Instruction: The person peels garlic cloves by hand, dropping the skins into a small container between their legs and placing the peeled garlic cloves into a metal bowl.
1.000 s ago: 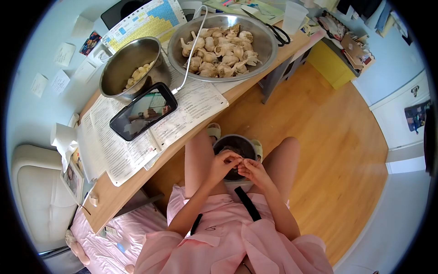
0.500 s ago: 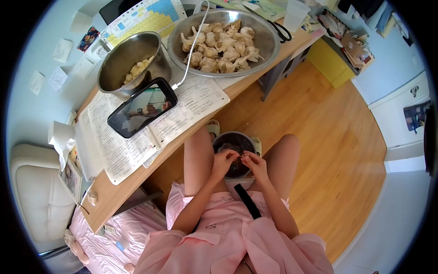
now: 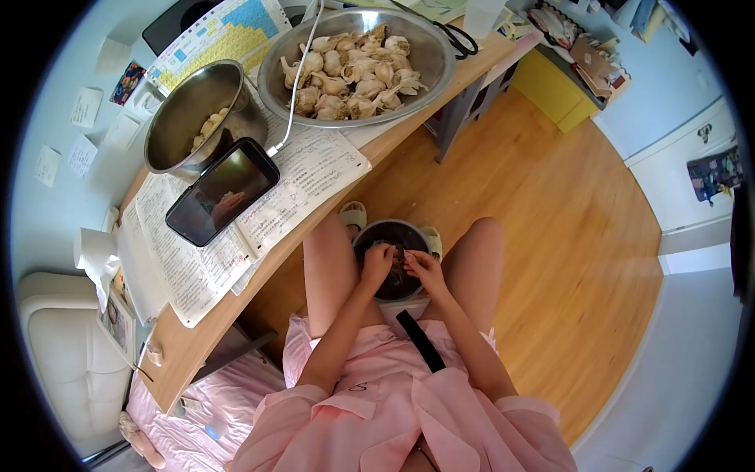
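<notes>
Over a dark bin (image 3: 385, 229) between my feet, both hands work close together. My left hand (image 3: 377, 264) has its fingers pinched, and whatever sits in them is too small to name. Just beside it, my right hand (image 3: 425, 269) is also pinched at the thumb and fingertips on something I cannot make out. Dark scraps lie inside the bin. Up on the desk, a wide steel bowl (image 3: 437, 85) holds several whole garlic heads (image 3: 362, 72). Left of that, a deeper steel pot (image 3: 167, 145) contains pale peeled garlic cloves (image 3: 209, 130).
A phone (image 3: 222, 191) on a white cable leans against the pot, above printed papers (image 3: 311, 185) on the wooden desk (image 3: 189, 350). Black-handled scissors (image 3: 462, 41) rest by the bowl. A yellow box (image 3: 554, 90) stands on the floor beyond.
My hands have moved slightly apart above the bin. The whole view has shifted a little, with the desk items appearing further left.
</notes>
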The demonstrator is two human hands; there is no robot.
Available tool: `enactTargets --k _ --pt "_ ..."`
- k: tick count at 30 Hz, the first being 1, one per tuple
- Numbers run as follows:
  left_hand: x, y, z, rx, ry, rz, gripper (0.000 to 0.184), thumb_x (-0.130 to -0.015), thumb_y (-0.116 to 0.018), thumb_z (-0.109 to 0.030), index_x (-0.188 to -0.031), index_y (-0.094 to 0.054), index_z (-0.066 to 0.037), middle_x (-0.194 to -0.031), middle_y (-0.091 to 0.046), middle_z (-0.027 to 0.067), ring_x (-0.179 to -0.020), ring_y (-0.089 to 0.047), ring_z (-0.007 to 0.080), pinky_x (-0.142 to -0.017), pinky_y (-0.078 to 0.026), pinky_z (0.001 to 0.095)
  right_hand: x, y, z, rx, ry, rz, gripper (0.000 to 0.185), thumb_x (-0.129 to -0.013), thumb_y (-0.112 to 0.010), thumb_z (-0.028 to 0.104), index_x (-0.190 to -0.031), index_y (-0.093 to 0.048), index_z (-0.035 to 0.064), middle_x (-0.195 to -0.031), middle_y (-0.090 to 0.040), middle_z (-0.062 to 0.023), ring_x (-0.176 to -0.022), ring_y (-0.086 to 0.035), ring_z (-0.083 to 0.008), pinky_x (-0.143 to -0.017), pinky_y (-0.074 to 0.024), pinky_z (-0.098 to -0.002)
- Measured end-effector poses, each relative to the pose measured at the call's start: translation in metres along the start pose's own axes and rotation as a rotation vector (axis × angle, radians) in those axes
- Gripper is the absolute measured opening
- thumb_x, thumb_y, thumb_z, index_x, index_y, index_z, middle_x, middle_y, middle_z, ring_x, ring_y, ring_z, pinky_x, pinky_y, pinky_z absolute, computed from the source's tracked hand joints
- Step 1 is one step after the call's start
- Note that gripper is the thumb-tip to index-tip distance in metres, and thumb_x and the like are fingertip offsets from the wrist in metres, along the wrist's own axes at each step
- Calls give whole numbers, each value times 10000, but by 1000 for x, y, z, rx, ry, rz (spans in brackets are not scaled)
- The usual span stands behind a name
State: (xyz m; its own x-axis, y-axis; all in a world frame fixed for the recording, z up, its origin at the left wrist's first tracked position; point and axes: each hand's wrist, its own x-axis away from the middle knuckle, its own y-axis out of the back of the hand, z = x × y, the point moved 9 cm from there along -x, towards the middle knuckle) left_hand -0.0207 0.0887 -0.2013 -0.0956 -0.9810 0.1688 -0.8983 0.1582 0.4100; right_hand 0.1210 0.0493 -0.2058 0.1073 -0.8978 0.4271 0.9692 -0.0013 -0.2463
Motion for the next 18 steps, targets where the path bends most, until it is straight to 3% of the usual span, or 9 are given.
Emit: enactTargets --k 2,5,8,15,18 --pt "-9 -24 40 279 -81 -41 174 -937 -495 -99 -1012 -611 7 -925 -648 100 -729 -646 170 -627 -526 271 -6 -1 -1 -7 47 2 303 -879 -641 193 -1123 -576 26 -963 -633 -59 -861 -618 -129 -764 -508 -250" --pt "7 -23 11 554 128 65 178 -942 -515 -133 -1004 -620 -3 -950 -649 64 -743 -641 143 -641 -534 250 -13 0 0 -6 121 -9 284 -880 -641 193 -1093 -571 17 -960 -634 -70 -853 -621 -133 -752 -512 -253" --pt "16 -10 -13 517 -24 26 185 -915 -574 -166 -969 -652 -7 -845 -656 43 -734 -618 94 -611 -504 228 -20 0 -9 -44 190 44 261 -882 -637 184 -1067 -558 19 -942 -639 -80 -850 -628 -143 -748 -518 -256" --pt "14 2 -1 620 130 12 178 -873 -634 -148 -996 -658 -21 -898 -664 31 -771 -636 105 -627 -516 215 -13 -4 1 -88 187 15 203 -879 -631 129 -1031 -552 19 -914 -645 -104 -826 -630 -142 -715 -522 -260" --pt "13 4 -9 458 73 24 162 -870 -634 -132 -982 -660 -18 -867 -668 35 -770 -639 105 -625 -517 221 -13 -4 1 -92 191 34 204 -881 -626 120 -1039 -550 16 -916 -645 -100 -820 -632 -144 -709 -523 -254"
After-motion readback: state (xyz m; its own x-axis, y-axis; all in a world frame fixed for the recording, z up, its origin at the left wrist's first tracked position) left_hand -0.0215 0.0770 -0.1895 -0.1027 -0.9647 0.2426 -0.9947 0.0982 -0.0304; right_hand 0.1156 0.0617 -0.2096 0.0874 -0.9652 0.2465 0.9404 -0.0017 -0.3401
